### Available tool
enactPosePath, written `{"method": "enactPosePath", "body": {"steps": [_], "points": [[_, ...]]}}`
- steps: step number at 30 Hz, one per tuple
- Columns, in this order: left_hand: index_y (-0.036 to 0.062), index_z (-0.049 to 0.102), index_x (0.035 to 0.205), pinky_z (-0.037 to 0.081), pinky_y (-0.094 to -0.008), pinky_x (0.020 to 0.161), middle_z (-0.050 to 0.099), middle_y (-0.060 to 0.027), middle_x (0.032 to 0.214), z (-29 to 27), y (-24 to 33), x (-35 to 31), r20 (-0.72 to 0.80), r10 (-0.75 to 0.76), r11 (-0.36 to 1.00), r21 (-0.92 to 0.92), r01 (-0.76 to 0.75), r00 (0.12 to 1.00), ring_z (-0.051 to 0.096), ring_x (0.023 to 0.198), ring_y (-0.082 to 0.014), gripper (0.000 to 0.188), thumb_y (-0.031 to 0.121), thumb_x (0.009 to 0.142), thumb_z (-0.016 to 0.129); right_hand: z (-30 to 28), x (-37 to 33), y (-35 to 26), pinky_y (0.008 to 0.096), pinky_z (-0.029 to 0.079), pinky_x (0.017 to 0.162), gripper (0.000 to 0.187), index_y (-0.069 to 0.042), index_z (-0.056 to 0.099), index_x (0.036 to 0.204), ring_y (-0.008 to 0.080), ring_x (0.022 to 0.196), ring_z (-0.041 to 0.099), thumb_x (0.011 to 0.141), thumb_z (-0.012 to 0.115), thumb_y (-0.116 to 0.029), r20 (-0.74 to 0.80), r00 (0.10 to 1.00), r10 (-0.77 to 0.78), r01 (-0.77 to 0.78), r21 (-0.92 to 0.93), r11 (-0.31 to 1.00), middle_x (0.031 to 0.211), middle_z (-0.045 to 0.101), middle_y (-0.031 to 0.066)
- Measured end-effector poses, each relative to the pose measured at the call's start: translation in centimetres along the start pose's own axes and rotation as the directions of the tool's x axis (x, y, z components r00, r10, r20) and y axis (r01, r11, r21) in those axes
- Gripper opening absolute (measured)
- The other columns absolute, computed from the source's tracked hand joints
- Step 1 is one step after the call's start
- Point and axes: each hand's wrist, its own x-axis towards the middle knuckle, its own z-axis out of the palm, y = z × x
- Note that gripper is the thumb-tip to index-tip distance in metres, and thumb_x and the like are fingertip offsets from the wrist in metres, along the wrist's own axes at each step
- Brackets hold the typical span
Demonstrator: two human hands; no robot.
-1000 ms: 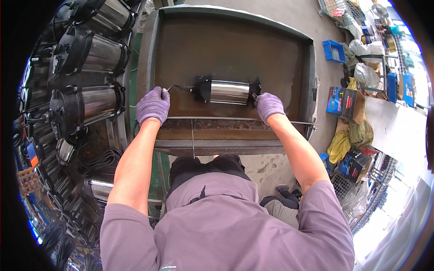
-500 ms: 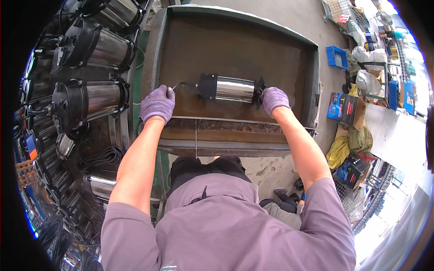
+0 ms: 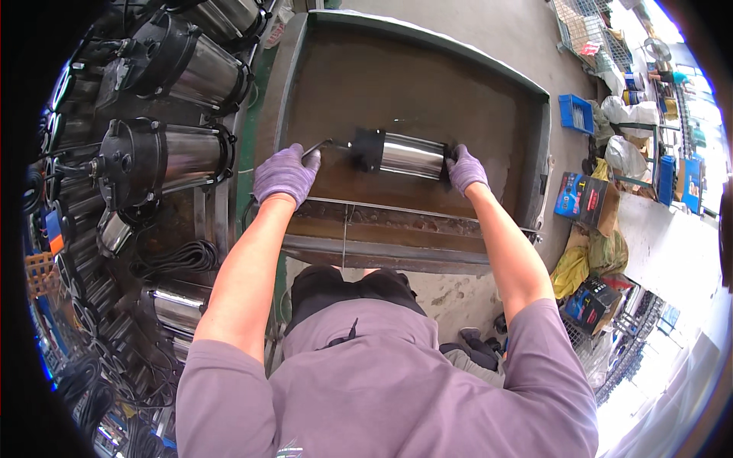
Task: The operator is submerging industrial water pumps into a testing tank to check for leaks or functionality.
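A cylindrical pump motor (image 3: 414, 155) with a shiny metal body and black end caps lies on its side in a shallow tank (image 3: 544, 137) of murky brown water. From its left end runs a black cable (image 3: 324, 143). My left hand (image 3: 285, 175), in a purple knit glove, is closed around this cable near the tank's left side. At the motor's right end, my right hand (image 3: 466, 169), gloved alike, has its fingers closed against the black end cap. The fingertips there are partly hidden.
Several larger steel motors with black caps (image 3: 164, 156) crowd the rack on the left, with a coiled cable (image 3: 179, 259) below. A metal bar (image 3: 412, 220) crosses the tank's near side. Right of it are a blue bin (image 3: 575, 114), boxes (image 3: 584, 200) and yellow cloth (image 3: 570, 272).
The whole view has shifted, so the tank and rack appear further right. My right hand has come in closer against the motor's end. The left hand still holds the cable.
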Motion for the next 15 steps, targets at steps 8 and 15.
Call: {"method": "enactPosePath", "body": {"steps": [8, 15], "points": [[0.0126, 0.064, 0.103, 0.053, -0.0541, 0.086, 0.072, -0.0175, 0.102, 0.5, -1.0, -0.1, -0.115, 0.05, 0.994, -0.094, -0.061, 0.992, 0.068, 0.1, -0.0424, 0.042, 0.052, 0.104, 0.048, -8.2, -5.6, -5.1, 0.0496, 0.053, 0.094, 0.034, -0.013, 0.067, 0.118, 0.0401, 0.106, 0.068, 0.094, 0.058, -0.036, -0.024, 0.99, -0.136, 0.132, -0.125, 0.983, 0.108, 0.074, 0.0201], [0.0145, 0.065, 0.107, 0.054, -0.0527, 0.086, 0.072, -0.0151, 0.108, 0.3, -2.3, -1.0, -0.197, 0.166, 0.955, -0.21, -0.207, 0.966, 0.067, 0.101, -0.0413, 0.038, 0.049, 0.103, 0.051, -19.9, -15.3, -11.6, 0.0466, 0.055, 0.092, 0.034, -0.015, 0.073, 0.116, 0.0358, 0.101, 0.072, 0.092, 0.06, -0.035, -0.049, 0.954, -0.296, 0.25, -0.418, 0.873, 0.102, 0.076, 0.0176]]}}
